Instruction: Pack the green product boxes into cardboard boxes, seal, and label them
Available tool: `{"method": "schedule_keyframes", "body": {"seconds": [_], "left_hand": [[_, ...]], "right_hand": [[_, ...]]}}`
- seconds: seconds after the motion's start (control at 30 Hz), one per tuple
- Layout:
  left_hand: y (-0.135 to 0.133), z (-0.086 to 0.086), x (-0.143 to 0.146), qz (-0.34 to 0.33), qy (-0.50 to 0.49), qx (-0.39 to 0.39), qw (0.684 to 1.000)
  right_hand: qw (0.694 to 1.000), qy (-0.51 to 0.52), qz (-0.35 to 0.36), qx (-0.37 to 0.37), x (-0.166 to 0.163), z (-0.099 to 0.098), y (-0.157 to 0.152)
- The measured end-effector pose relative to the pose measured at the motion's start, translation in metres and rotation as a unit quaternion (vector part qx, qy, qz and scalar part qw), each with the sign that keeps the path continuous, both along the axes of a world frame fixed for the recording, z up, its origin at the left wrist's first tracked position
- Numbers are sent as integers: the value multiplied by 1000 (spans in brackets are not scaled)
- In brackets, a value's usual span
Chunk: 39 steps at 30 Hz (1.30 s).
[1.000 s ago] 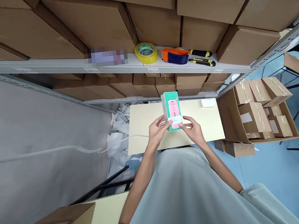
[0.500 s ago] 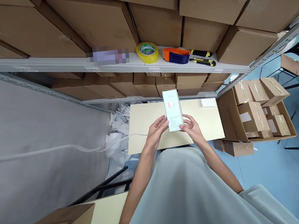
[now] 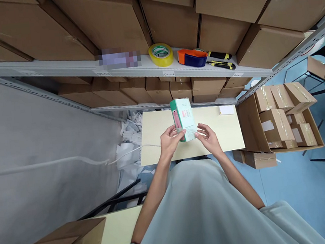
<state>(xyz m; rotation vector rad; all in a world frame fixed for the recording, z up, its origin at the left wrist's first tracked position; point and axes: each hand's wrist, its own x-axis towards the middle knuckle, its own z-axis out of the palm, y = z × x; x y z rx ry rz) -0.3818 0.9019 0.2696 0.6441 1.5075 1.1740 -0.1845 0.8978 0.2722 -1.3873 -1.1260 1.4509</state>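
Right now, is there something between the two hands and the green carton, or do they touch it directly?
Nothing visible stands between them. The left hand grips the green carton at its lower left edge, and the right hand holds its lower right corner with the fingertips. The carton is held above the pale table.

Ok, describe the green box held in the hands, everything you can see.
The green box is a small carton, cardboard by its look: green side with a pink picture, pale face with small print. Closed, upright, slightly tilted, it is above the pale table, gripped at its lower end by the left hand and right hand.
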Motion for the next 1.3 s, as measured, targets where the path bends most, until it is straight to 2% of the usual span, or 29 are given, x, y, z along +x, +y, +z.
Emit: {"method": "schedule_keyframes", "body": {"seconds": [0.13, 0.27, 0.37, 0.47, 0.6, 0.7, 0.8, 0.9, 1.07, 1.17, 1.3], "left_hand": [[-7, 2, 19, 5, 108, 30, 994], [-17, 5, 29, -21, 178, 68, 981], [-18, 2, 18, -57, 102, 75, 990], [-16, -1, 1, -99, -13, 18, 995], [-16, -2, -10, -161, -103, -55, 980], [-16, -4, -10, -146, -99, -69, 982], [-15, -10, -5, -114, -68, -59, 989], [-15, -17, 5, -68, -4, -32, 997], [-20, -20, 21, -31, 134, -5, 990], [-23, -20, 16, -52, 47, 8, 998], [-26, -22, 2, -103, -119, -35, 987]], "right_hand": [[996, -61, -7, 64, -17, 6, 6], [993, -80, -60, 61, -26, 4, 16], [998, 5, -66, 25, -17, 2, 21], [994, 96, -41, -34, -4, 2, 22], [989, 133, -16, -69, 3, 1, 20], [990, 121, -3, -69, 1, -5, 21], [997, 66, -32, -37, -2, -11, 23], [998, -9, -55, -9, -8, -13, 24], [995, -99, -30, 1, -20, -14, 24], [997, -68, -32, -2, -17, -17, 30], [997, 49, 4, -52, -7, -21, 36]]}}
